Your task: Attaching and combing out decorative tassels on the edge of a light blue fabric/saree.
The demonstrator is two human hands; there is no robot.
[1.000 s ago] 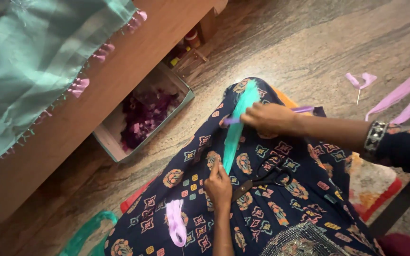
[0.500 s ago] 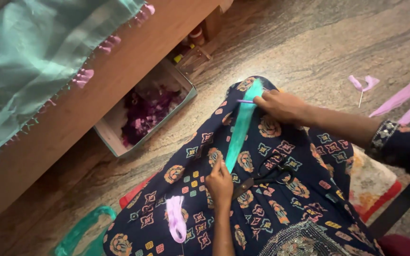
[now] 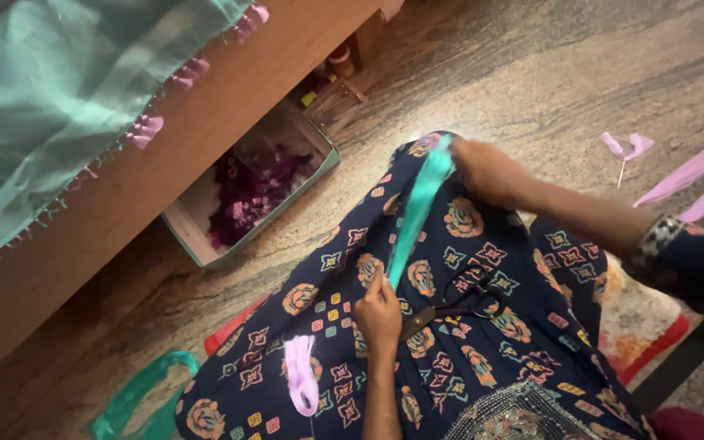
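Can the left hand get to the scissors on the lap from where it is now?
Probably yes: the scissors lie uncovered on the patterned cloth right beside the left hand. But that hand is pinching the teal strip, so it would have to let go.

Stone floor point(image 3: 531, 90) carries an open box point(image 3: 193, 236) of purple scraps; pink threads point(image 3: 694, 171) lie well right of it.
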